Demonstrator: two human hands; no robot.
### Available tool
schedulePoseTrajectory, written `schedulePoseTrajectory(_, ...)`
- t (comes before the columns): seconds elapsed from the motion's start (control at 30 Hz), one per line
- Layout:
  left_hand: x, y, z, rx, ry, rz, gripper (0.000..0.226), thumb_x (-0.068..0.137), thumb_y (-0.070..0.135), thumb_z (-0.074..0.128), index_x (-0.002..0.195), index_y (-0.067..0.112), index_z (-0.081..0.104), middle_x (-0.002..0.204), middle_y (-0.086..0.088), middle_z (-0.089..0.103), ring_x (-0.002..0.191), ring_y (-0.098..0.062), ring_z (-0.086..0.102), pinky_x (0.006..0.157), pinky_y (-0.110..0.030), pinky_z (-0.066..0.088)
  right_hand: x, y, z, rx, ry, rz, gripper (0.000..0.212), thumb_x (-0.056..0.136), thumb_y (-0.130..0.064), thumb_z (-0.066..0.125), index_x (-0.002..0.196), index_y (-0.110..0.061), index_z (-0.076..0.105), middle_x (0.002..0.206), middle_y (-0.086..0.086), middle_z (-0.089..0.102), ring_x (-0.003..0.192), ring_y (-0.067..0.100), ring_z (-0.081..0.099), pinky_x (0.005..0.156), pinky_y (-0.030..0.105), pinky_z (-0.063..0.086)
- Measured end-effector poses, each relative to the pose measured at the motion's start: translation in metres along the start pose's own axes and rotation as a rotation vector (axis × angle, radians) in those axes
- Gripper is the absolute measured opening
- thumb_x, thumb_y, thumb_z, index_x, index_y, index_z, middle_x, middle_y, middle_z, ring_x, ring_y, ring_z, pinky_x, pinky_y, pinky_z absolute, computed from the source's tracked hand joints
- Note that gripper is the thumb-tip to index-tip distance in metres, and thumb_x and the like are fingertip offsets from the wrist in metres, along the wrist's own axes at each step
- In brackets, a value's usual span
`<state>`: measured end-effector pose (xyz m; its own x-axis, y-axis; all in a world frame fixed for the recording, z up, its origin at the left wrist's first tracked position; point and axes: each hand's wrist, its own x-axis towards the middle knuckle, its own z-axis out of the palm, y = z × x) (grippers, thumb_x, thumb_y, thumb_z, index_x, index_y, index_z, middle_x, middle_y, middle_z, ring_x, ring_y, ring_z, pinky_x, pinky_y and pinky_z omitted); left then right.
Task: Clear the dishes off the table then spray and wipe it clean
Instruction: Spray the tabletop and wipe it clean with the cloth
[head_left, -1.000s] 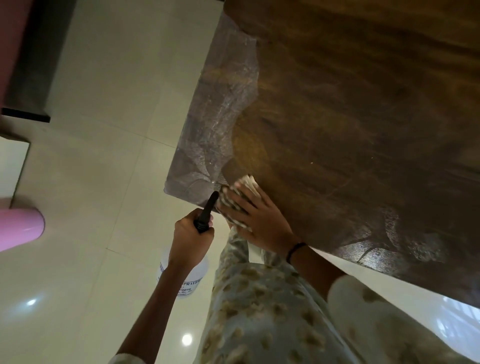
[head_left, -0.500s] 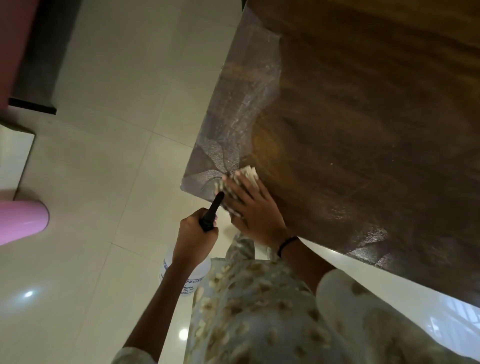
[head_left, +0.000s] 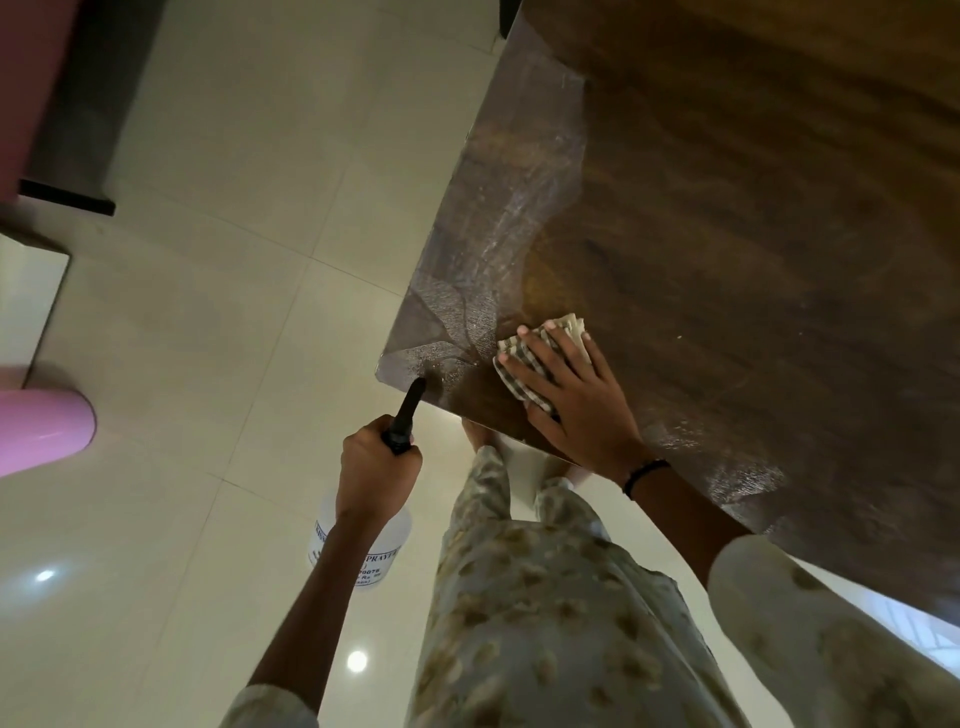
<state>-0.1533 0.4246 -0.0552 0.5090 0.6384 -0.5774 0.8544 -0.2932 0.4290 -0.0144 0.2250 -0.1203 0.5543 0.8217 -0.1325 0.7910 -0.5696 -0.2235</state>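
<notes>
We were in the wipe step: no dishes showed on the part of the tabletop (head_left: 753, 218) in view, so clearing looked done. Our right hand (head_left: 576, 400) lay flat, fingers straight and spread, pressing a checked cloth (head_left: 519, 358) onto the wood near the corner closest to us. Just left of the cloth, a wet, beaded patch (head_left: 498, 234) ran along the left edge, unwiped by the look of it. Our left hand (head_left: 376, 467) was curled tight round the neck of the spray bottle (head_left: 363, 551), held off the table over the floor (head_left: 218, 260), black nozzle (head_left: 408, 413) aimed at that corner. Next move, we judged: push the cloth left and away through the wet strip, keeping pressure even and stopping short of the edge. More spray probably wasn't needed there.
</notes>
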Motion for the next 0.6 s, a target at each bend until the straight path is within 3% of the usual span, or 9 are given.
schedulePoseTrajectory(0.1,0.004,0.000,-0.006,-0.009,-0.009,0.012,0.015,0.081,0.004,0.058,0.073,0.016,0.056,0.053,0.003,0.051,0.050,-0.023,0.046,0.048,-0.023,0.034,0.002,-0.001,0.000,-0.001,0.005,-0.007,0.060,0.094,-0.036,0.045,0.152,-0.035,0.030,0.161,-0.002,0.023,0.150,0.024,0.016,0.121,0.049,0.016)
schedulePoseTrajectory(0.3,0.015,0.013,-0.015,-0.020,0.038,0.030,0.040,0.079,0.000,0.057,0.051,0.023,0.040,0.043,0.000,0.039,0.043,-0.021,0.030,0.044,-0.025,0.026,0.030,-0.010,0.000,0.052,0.034,0.036,0.058,0.094,-0.036,0.045,0.151,-0.035,0.032,0.161,-0.002,0.024,0.150,0.024,0.016,0.121,0.049,0.015)
schedulePoseTrajectory(0.43,0.022,0.019,-0.023,-0.075,0.002,0.055,0.013,0.080,0.001,0.056,0.070,0.009,0.060,0.058,-0.015,0.057,0.049,-0.027,0.039,0.047,-0.027,0.032,0.057,-0.032,0.003,0.092,0.073,0.106,0.058,0.093,-0.035,0.047,0.149,-0.033,0.036,0.159,0.000,0.030,0.149,0.026,0.020,0.121,0.050,0.014)
schedulePoseTrajectory(0.5,0.024,0.022,-0.029,-0.112,-0.006,0.066,0.014,0.078,-0.002,0.055,0.081,0.006,0.065,0.071,-0.020,0.064,0.052,-0.029,0.042,0.048,-0.027,0.034,0.075,-0.050,0.004,0.104,0.076,0.107,0.057,0.093,-0.035,0.046,0.149,-0.031,0.036,0.159,0.001,0.030,0.148,0.027,0.021,0.120,0.052,0.014)
schedulePoseTrajectory(0.6,0.026,0.024,-0.034,-0.123,-0.004,0.081,0.017,0.077,-0.004,0.053,0.081,0.006,0.065,0.071,-0.022,0.063,0.050,-0.027,0.038,0.048,-0.025,0.033,0.092,-0.080,0.010,0.115,0.050,-0.014,0.049,0.095,-0.036,0.047,0.143,-0.025,0.046,0.158,0.005,0.033,0.148,0.031,0.023,0.119,0.054,0.016)
